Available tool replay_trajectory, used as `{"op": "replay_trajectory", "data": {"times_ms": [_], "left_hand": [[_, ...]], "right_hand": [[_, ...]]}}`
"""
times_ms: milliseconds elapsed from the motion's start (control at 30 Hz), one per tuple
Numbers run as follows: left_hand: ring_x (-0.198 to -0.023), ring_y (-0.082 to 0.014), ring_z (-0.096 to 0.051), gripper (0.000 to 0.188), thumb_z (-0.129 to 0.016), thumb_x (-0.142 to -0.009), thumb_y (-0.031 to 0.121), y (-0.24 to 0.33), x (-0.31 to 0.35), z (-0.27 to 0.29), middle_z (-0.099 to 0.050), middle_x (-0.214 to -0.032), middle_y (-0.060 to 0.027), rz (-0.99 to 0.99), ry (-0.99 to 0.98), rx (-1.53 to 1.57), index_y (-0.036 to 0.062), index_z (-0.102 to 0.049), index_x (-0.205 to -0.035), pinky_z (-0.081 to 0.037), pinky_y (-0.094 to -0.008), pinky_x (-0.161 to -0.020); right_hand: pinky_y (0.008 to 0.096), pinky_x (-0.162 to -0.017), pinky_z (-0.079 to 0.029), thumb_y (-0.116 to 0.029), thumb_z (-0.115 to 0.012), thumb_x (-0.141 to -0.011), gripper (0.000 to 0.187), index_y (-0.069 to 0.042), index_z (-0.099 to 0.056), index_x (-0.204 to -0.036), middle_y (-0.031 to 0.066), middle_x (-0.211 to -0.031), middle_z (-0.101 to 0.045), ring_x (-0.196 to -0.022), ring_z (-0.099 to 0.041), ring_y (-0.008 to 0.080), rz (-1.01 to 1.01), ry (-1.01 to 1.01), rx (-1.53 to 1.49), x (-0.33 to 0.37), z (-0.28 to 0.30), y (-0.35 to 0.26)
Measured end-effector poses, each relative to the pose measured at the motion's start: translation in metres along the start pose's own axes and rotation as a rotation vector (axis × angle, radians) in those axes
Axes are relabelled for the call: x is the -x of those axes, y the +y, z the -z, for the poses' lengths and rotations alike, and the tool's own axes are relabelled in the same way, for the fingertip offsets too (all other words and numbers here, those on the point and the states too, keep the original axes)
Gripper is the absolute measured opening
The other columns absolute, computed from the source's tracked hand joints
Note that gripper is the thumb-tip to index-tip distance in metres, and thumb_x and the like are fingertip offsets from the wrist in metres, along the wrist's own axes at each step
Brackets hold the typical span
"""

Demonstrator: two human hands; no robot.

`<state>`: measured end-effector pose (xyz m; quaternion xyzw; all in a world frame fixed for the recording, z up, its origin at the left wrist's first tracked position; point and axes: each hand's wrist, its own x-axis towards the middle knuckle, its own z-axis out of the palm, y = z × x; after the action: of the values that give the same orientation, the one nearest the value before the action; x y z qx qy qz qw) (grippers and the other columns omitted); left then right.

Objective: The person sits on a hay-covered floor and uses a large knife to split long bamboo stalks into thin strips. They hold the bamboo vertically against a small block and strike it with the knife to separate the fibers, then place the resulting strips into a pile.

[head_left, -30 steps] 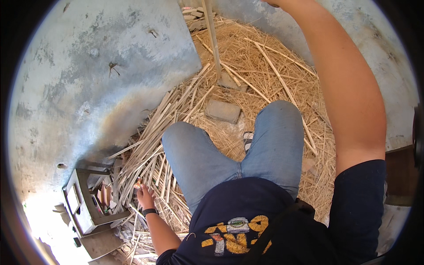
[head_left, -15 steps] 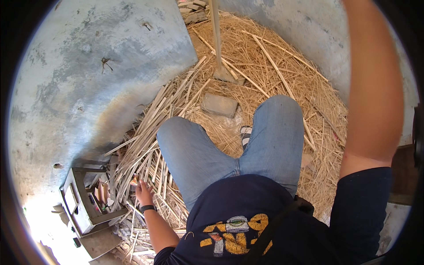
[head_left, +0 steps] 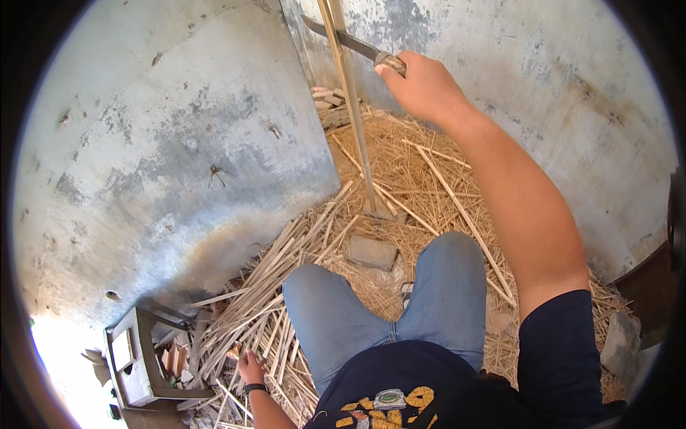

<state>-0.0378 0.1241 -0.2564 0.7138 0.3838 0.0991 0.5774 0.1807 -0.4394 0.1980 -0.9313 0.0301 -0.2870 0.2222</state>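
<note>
My right hand (head_left: 421, 82) is raised at the upper middle, closed round the handle of a long machete (head_left: 357, 47) with a dark, curved blade. The blade crosses an upright bamboo pole (head_left: 355, 118) near the top of the view. Two pale lengths of the pole show side by side up there; I cannot tell whether the blade lies between them. The pole's foot stands on a flat block (head_left: 386, 213) on the floor. My left hand (head_left: 251, 368) is low on the left, fingers slightly apart, empty, beside a pile of split bamboo strips (head_left: 246, 319).
A brick-like block (head_left: 371, 253) lies in front of my knees. Bamboo shavings (head_left: 429, 171) cover the floor. A worn wall (head_left: 164, 143) rises at the left, another (head_left: 543, 107) at the far right. A broken open-fronted cabinet (head_left: 143, 368) lies at the lower left.
My right hand with the machete has come into view, its blade now at the pole. The view has tilted upward, showing more wall. My left hand stays by the strips.
</note>
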Motion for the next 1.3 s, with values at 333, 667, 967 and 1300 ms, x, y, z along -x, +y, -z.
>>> {"op": "replay_trajectory", "data": {"times_ms": [333,667,967,1300], "left_hand": [[-0.076,-0.0226,-0.071,0.049,-0.059,-0.098,0.045,-0.016,-0.009,0.030,-0.066,-0.104,-0.0108,0.022,-0.005,-0.123,0.0024,-0.056,-0.121,-0.049,-0.0293,-0.046],[-0.077,-0.0220,-0.070,0.050,-0.059,-0.099,0.047,0.001,0.007,-0.001,-0.066,-0.106,-0.0082,0.066,-0.017,-0.080,0.0037,-0.055,-0.123,-0.049,-0.0297,-0.051],[-0.083,-0.0221,-0.071,0.051,-0.059,-0.098,0.049,-0.003,0.000,0.012,-0.065,-0.112,-0.0091,0.090,-0.047,-0.073,0.0036,-0.055,-0.121,-0.048,-0.0298,-0.052],[-0.088,-0.0241,-0.072,0.054,-0.057,-0.099,0.050,-0.006,0.002,0.013,-0.067,-0.117,-0.0127,0.091,-0.055,-0.135,0.0034,-0.053,-0.126,-0.049,-0.0298,-0.052]], "right_hand": [[0.0296,-0.042,-0.040,-0.036,-0.052,-0.102,0.040,0.002,-0.062,-0.093,0.0071,-0.064,-0.055,-0.047,-0.048,0.0146,-0.011,0.098,-0.110,0.020,0.096,-0.058],[0.0445,-0.077,-0.052,-0.034,-0.056,-0.097,0.039,0.004,-0.063,-0.100,0.0214,-0.085,-0.068,-0.082,-0.066,0.0351,0.142,0.168,-0.131,0.014,-0.027,0.031],[0.0460,-0.080,-0.051,-0.036,-0.057,-0.095,0.041,0.004,-0.066,-0.100,0.0245,-0.089,-0.069,-0.088,-0.067,0.0386,0.044,0.138,-0.150,0.010,-0.018,0.026],[0.0291,-0.041,-0.036,-0.038,-0.049,-0.104,0.044,0.003,-0.063,-0.096,0.0023,-0.060,-0.047,-0.044,-0.040,0.0115,0.078,0.163,-0.159,0.024,0.064,-0.028]]}}
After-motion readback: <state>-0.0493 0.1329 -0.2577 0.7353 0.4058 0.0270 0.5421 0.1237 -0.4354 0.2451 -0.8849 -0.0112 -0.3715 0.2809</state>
